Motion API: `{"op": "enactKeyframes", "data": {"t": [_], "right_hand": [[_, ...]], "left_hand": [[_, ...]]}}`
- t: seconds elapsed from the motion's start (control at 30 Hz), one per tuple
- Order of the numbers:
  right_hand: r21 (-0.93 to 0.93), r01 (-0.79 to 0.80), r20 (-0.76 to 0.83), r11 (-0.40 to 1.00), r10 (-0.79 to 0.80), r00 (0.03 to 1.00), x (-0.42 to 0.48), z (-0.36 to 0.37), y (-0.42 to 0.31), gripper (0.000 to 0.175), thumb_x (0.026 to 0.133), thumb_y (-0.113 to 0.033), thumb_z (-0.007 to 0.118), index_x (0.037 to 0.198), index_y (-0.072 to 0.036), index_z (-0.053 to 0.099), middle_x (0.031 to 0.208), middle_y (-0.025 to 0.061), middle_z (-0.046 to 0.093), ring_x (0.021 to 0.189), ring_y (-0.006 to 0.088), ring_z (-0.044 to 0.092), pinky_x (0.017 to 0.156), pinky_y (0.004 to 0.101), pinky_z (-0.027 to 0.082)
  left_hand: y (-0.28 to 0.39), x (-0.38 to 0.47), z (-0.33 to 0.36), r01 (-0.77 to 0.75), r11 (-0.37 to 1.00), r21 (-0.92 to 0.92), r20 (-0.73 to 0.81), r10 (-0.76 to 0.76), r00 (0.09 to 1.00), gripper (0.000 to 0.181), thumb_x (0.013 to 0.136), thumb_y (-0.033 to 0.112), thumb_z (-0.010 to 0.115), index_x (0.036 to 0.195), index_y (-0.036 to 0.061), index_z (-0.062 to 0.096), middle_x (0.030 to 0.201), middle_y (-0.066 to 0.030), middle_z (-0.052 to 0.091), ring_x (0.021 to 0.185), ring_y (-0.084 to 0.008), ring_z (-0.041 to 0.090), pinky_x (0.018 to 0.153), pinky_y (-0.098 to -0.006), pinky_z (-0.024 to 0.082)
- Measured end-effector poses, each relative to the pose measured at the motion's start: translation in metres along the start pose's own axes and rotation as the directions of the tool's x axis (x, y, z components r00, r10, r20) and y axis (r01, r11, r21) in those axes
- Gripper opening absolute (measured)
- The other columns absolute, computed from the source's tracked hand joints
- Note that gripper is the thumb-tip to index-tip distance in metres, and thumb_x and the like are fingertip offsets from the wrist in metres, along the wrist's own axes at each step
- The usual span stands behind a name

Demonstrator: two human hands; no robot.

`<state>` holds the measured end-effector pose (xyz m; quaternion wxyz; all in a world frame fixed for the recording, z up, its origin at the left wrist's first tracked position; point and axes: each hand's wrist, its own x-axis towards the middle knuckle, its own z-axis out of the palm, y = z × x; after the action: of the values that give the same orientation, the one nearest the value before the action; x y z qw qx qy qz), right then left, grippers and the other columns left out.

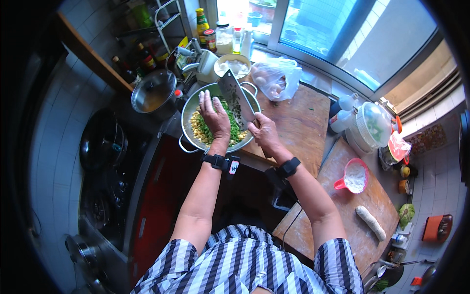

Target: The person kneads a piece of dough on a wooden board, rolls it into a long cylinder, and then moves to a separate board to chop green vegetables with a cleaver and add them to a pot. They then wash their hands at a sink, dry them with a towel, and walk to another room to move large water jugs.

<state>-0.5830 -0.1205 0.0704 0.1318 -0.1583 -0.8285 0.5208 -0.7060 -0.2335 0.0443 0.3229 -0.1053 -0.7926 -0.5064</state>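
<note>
In my right hand (265,133) is the handle of a Chinese cleaver (235,96), its broad blade tilted over a two-handled metal pot (185,123). Dark green bits cling to the blade's face. My left hand (214,115) hovers over the same pot with fingers stretched out and pale powder on the fingertips; it grips nothing. Below the hands, chopped greens (205,129) lie on a yellow crumbly mixture (196,133) inside the pot. Whether the left palm touches the greens is hidden.
A wooden cutting board (303,125) adjoins the pot, with a plastic bag of eggs (275,79) at its back. On a floured board (330,217) sit a dough roll (371,223) and a red scoop of flour (355,178). A lidded pot (154,92) and a wok (101,141) stand left.
</note>
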Motion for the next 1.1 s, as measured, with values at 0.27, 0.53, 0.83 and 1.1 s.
{"op": "enactKeyframes", "data": {"t": [0.27,0.53,0.83,1.1], "right_hand": [[0.021,-0.030,0.059,0.999,0.028,0.998,-0.008,0.017,0.007,0.024,0.082,-0.019,0.064,0.082,0.000,0.050,0.066,0.0189,0.056,0.059,0.0289,0.056,0.057,0.0407,0.044],[0.252,-0.069,0.103,0.965,0.044,0.994,-0.016,0.001,-0.018,0.015,0.085,-0.014,0.063,0.086,-0.002,0.054,0.058,0.0037,0.051,0.046,0.0092,0.048,0.040,0.0280,0.038],[0.324,-0.069,0.034,0.944,0.061,0.998,-0.004,-0.004,-0.013,0.014,0.086,-0.013,0.060,0.088,-0.001,0.052,0.058,0.0029,0.051,0.041,0.0108,0.048,0.036,0.0281,0.039],[0.553,-0.102,0.043,0.827,0.094,0.995,-0.009,-0.008,-0.027,0.008,0.089,-0.009,0.058,0.092,-0.003,0.053,0.058,0.0004,0.051,0.040,0.0091,0.046,0.035,0.0251,0.038]], "left_hand": [[0.025,-0.011,0.015,-0.069,0.997,-0.046,0.370,0.081,0.925,0.064,0.100,0.040,0.028,0.151,0.0064,0.009,0.156,-0.0167,0.011,0.145,-0.0327,0.008,0.113,-0.0540,0.005],[-0.010,-0.010,0.008,0.187,0.978,0.092,0.408,-0.209,0.889,0.066,0.100,0.047,0.020,0.151,0.0066,0.006,0.157,-0.0164,0.007,0.146,-0.0294,0.003,0.113,-0.0556,0.001],[0.037,-0.023,-0.010,-0.302,0.953,-0.028,0.545,0.268,0.795,0.059,0.100,0.037,0.028,0.152,0.0130,0.012,0.158,-0.0108,0.006,0.146,-0.0299,0.003,0.114,-0.0509,-0.002],[-0.010,-0.010,-0.028,-0.097,0.900,0.425,0.510,-0.149,0.847,0.058,0.101,0.040,0.022,0.152,0.0155,0.007,0.159,-0.0066,0.003,0.146,-0.0251,0.000,0.114,-0.0562,0.000]]}}
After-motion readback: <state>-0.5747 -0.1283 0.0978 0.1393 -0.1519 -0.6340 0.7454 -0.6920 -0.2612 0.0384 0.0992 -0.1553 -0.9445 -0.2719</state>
